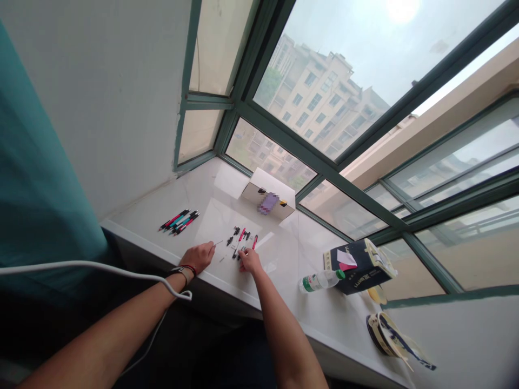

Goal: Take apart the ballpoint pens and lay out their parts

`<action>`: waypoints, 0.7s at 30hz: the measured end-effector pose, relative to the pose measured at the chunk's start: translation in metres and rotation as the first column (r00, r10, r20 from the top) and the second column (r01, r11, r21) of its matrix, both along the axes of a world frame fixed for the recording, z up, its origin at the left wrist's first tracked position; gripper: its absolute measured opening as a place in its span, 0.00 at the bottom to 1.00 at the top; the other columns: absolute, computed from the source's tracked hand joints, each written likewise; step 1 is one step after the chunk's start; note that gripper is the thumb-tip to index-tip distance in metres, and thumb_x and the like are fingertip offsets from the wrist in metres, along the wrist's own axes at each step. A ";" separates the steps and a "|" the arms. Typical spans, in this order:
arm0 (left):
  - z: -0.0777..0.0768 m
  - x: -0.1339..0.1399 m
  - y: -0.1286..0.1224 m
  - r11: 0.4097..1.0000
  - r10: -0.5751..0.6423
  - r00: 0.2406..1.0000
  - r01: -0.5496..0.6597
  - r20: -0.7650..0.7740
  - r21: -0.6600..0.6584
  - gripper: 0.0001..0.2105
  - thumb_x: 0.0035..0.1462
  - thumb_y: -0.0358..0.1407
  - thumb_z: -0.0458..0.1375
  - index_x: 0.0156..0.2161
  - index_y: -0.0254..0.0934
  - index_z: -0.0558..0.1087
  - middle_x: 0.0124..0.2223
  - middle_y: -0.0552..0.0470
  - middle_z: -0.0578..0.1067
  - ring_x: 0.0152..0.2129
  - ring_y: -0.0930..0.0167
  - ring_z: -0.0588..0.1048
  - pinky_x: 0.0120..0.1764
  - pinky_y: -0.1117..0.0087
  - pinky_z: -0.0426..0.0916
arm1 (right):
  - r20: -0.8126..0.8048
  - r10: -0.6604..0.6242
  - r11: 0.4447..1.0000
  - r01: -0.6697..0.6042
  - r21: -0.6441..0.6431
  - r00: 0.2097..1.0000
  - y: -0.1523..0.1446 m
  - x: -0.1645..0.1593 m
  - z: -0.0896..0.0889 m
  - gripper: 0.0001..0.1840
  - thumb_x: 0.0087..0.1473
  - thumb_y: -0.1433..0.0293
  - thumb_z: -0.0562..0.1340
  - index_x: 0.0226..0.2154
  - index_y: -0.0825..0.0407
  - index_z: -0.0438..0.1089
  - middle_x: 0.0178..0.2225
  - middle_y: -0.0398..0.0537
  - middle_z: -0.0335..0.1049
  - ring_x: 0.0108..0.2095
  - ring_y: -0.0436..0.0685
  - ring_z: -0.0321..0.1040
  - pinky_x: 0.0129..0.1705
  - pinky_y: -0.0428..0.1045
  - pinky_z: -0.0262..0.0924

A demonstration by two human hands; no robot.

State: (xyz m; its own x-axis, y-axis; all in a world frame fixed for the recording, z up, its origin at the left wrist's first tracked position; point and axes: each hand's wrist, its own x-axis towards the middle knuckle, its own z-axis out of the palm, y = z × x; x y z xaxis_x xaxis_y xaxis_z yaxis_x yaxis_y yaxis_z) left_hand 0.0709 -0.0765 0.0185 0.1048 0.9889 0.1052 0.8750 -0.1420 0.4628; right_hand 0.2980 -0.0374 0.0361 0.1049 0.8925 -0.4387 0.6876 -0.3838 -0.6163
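My left hand (pixel 198 257) is closed near the sill's front edge, pinching a thin pen refill (pixel 218 243) whose tip points up to the right. To its right, my right hand (pixel 248 260) reaches down with fingers bent together among loose pen parts; what its fingertips hold, if anything, is too small and partly hidden. Beyond the fingers lie several small black pen parts (pixel 236 230) and a red pen barrel (pixel 242 234). Another red barrel (pixel 255 242) rests just past the right hand. Left of both hands lies a group of pens (pixel 179 222) in red, blue and black.
An open white box (pixel 270 186) stands by the window. On the right are a clear plastic bottle (pixel 320 281) with a green cap, a dark carton (pixel 357 266) and a round banded container (pixel 385 335). A white cable (pixel 121 266) crosses in front at left.
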 end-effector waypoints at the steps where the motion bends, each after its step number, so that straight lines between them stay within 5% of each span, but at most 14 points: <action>1: 0.000 0.000 0.000 1.000 0.002 1.000 -0.002 -0.003 0.000 0.18 0.66 0.43 0.40 0.39 0.40 0.70 0.36 0.46 0.77 0.31 0.64 0.76 0.31 0.68 0.60 | 0.015 0.007 0.999 -0.007 0.037 1.000 -0.002 0.000 0.000 0.14 0.60 0.58 0.54 0.31 0.50 0.65 0.17 0.41 0.66 0.15 0.54 0.65 0.23 0.47 0.60; 5: 0.002 0.000 0.000 1.000 -0.001 1.000 0.001 -0.019 -0.003 0.18 0.65 0.43 0.40 0.39 0.39 0.71 0.35 0.45 0.77 0.32 0.62 0.76 0.31 0.67 0.61 | 0.050 -0.047 0.983 0.037 0.181 0.998 -0.020 0.000 -0.002 0.21 0.64 0.59 0.45 0.31 0.50 0.66 0.19 0.43 0.67 0.18 0.53 0.66 0.26 0.46 0.59; 10: 0.002 0.001 0.000 1.000 -0.006 1.000 0.006 -0.016 -0.009 0.18 0.65 0.43 0.41 0.38 0.39 0.71 0.36 0.45 0.78 0.32 0.63 0.76 0.32 0.67 0.62 | 0.172 -0.010 0.894 -0.069 0.443 0.985 -0.055 -0.022 -0.010 0.12 0.60 0.63 0.53 0.32 0.50 0.69 0.27 0.46 0.72 0.30 0.54 0.69 0.35 0.46 0.59; 15: 0.000 0.001 0.000 1.000 0.007 1.000 -0.007 -0.019 0.000 0.17 0.65 0.42 0.41 0.38 0.39 0.71 0.36 0.45 0.78 0.33 0.63 0.77 0.32 0.67 0.62 | 0.223 0.091 0.889 -0.180 0.422 0.971 -0.061 -0.068 -0.010 0.16 0.55 0.63 0.61 0.46 0.51 0.70 0.29 0.46 0.74 0.33 0.56 0.71 0.39 0.47 0.59; 21: 0.001 0.000 0.000 0.999 0.028 1.000 -0.028 -0.009 -0.016 0.18 0.64 0.42 0.41 0.39 0.39 0.72 0.37 0.45 0.78 0.33 0.63 0.77 0.33 0.68 0.63 | 0.264 0.075 0.911 -0.173 0.374 0.962 -0.038 -0.099 -0.012 0.14 0.56 0.66 0.61 0.45 0.51 0.71 0.34 0.50 0.75 0.37 0.57 0.71 0.43 0.48 0.60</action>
State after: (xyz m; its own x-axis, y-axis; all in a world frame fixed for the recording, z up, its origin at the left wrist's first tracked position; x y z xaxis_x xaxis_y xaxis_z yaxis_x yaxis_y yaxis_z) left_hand 0.0706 -0.0763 0.0193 0.0783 0.9930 0.0885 0.8828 -0.1103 0.4567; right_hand 0.1994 -0.0759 0.0245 0.0395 0.9988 -0.0285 0.8587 -0.0485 -0.5101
